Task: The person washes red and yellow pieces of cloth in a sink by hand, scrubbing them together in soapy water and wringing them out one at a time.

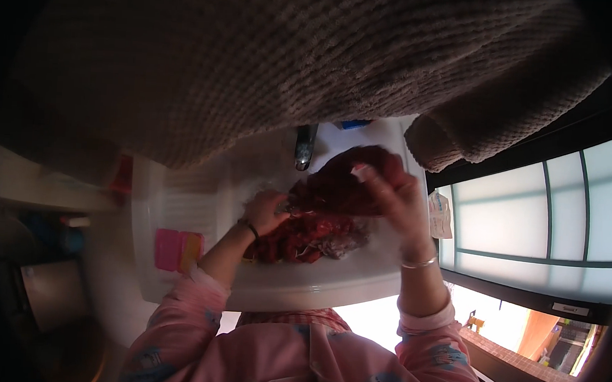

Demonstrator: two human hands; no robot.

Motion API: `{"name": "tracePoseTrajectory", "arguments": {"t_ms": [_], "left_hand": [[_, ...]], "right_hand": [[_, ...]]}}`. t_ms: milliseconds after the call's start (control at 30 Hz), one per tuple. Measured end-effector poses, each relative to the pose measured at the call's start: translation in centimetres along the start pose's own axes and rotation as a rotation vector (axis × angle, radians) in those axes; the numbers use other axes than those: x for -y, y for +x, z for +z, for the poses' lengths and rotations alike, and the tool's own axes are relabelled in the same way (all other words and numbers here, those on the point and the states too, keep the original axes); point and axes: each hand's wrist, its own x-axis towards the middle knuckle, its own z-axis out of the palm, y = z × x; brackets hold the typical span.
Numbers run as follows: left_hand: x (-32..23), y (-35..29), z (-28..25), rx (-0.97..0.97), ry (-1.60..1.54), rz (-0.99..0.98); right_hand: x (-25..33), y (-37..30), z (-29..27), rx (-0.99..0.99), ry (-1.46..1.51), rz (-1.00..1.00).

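Left fingers (277,203) and right fingers (379,186), grips too blurred to tell, meet opposite ends of a dark-red mass (337,182).

Shows left hand (267,214) at left edge of dark red cloth (351,178), right hand (398,201) at its right side, motion-blurred; can't tell either grip. Has wet red heap (307,239) just near of cloth, in white sink (308,290). Shows dark tap (305,148) on far side, blue item (356,124) to right of it. Has pink pad (168,249) at left, beside tan pad (191,249). Shows grey-brown towel (257,64) across far side, paned window (506,208) at right.
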Motion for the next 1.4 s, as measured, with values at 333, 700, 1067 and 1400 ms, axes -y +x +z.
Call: {"name": "tracePoseTrajectory", "arguments": {"t_ms": [333, 700, 1067, 1400], "left_hand": [[-3.5, -5.5, 3.0, 0.116, -1.909, -0.502], [-2.1, -7.0, -10.4, -0.317, -1.057, -0.473], [-5.3, -12.8, -7.1, 0.614, 0.110, -0.732], [-8.2, -9.8, -11.6, -0.271, 0.257, 0.186]], "right_hand": [[-13.4, -7.3, 5.9, 0.450, -0.752, -0.129], [-10.8, -6.7, -12.3, 0.031, -1.220, 0.033], [-10.7, -13.0, -10.7, 0.293, -1.227, 0.106], [-1.9, -6.9, -9.2, 0.263, -0.145, 0.246]]}}
